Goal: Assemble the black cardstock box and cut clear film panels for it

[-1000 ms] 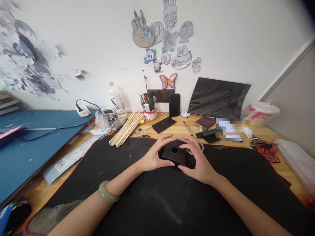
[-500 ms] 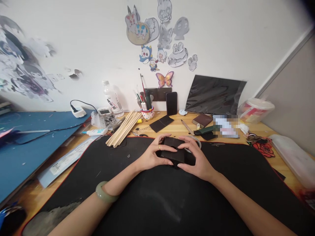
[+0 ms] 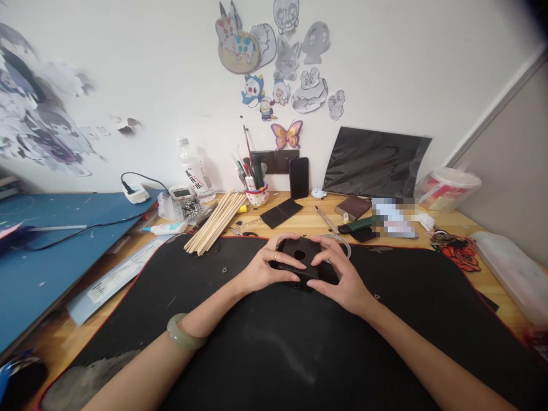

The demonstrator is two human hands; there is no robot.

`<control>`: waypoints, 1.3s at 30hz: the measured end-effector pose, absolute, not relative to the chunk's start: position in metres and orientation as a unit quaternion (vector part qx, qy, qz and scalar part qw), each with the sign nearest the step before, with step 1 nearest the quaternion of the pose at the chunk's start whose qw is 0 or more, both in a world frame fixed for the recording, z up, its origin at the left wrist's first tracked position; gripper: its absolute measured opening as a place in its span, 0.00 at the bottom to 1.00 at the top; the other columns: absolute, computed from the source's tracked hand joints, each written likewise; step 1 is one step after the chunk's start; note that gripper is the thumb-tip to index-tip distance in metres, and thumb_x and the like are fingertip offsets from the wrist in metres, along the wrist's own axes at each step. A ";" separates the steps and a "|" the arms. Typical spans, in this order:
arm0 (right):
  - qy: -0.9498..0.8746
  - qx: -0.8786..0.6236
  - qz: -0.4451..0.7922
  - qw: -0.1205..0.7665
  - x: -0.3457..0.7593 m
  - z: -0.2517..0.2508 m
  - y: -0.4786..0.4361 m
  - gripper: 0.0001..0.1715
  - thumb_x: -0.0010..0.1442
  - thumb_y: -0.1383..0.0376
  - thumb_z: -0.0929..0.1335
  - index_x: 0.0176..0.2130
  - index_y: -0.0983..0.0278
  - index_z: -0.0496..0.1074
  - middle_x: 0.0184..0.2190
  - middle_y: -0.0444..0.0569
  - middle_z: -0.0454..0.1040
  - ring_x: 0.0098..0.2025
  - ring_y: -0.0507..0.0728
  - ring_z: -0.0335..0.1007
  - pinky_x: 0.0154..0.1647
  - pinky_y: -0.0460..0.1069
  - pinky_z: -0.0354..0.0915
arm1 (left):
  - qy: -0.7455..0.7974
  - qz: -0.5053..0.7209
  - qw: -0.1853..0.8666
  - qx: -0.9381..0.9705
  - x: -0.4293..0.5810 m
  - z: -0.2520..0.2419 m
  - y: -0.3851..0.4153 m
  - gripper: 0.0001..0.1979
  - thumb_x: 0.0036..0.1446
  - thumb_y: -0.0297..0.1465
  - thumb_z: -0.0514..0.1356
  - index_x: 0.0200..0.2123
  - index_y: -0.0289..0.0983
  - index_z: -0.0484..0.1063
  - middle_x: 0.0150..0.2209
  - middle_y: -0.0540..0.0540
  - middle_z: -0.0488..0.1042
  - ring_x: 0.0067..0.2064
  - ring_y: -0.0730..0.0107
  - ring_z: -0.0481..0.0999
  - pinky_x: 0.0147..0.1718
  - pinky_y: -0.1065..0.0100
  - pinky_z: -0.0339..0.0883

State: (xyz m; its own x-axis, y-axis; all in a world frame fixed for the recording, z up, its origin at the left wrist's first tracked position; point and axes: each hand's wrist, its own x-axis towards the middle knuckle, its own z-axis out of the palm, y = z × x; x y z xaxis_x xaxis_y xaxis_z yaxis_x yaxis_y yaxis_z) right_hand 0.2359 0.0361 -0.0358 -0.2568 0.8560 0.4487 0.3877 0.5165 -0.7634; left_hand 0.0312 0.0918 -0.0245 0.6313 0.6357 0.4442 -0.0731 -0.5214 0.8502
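Note:
Between my hands is a small black box-like piece (image 3: pixel 305 246) with a round dark hole in its top. My left hand (image 3: pixel 268 265) grips its left side, thumb low at the front and fingers along the top edge. On the opposite side my right hand (image 3: pixel 342 277) holds it the same way, fingertips on the top and thumb below. The piece is over the black desk mat (image 3: pixel 265 348); whether it rests on the mat is hard to tell. Behind my right fingers, a roll of tape (image 3: pixel 346 244) is partly hidden.
Wooden sticks (image 3: pixel 216 222) lie in a bundle at the back left, near small scissors (image 3: pixel 245 233). Farther back stand a pen cup (image 3: pixel 257 196), a phone (image 3: pixel 298 178) and a water bottle (image 3: pixel 194 171). A folded black card (image 3: pixel 281 213) and a pencil (image 3: pixel 326 220) lie ahead.
My fingers have shifted slightly off the middle of the black piece, so the round hole in its top shows more fully. Both hands still hold it in nearly the same place.

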 end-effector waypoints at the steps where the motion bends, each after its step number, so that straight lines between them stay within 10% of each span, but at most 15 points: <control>1: -0.744 -0.416 0.267 0.449 0.235 -0.036 0.036 0.13 0.49 0.65 0.71 0.35 0.58 0.63 0.56 0.49 0.54 0.60 0.59 0.50 0.58 0.57 0.51 | 0.180 0.391 0.455 0.780 0.031 -0.025 0.092 0.15 0.40 0.28 0.68 0.35 0.44 0.77 0.53 0.44 0.61 0.56 0.57 0.60 0.56 0.56 0.53; 39: -0.738 -0.415 0.284 0.449 0.238 -0.040 0.038 0.13 0.49 0.62 0.71 0.32 0.59 0.64 0.53 0.50 0.60 0.59 0.61 0.53 0.57 0.59 0.54 | 0.192 0.390 0.436 0.788 0.032 -0.027 0.093 0.13 0.40 0.33 0.68 0.35 0.43 0.78 0.48 0.43 0.64 0.54 0.58 0.62 0.55 0.56 0.53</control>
State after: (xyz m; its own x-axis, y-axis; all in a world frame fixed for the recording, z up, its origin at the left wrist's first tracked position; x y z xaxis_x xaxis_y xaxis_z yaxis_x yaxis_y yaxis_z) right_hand 0.2376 0.0381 -0.0398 -0.2518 0.8683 0.4273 0.3574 0.4938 -0.7928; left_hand 0.0318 0.0929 -0.0267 0.6217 0.6425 0.4480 -0.0383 -0.5463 0.8367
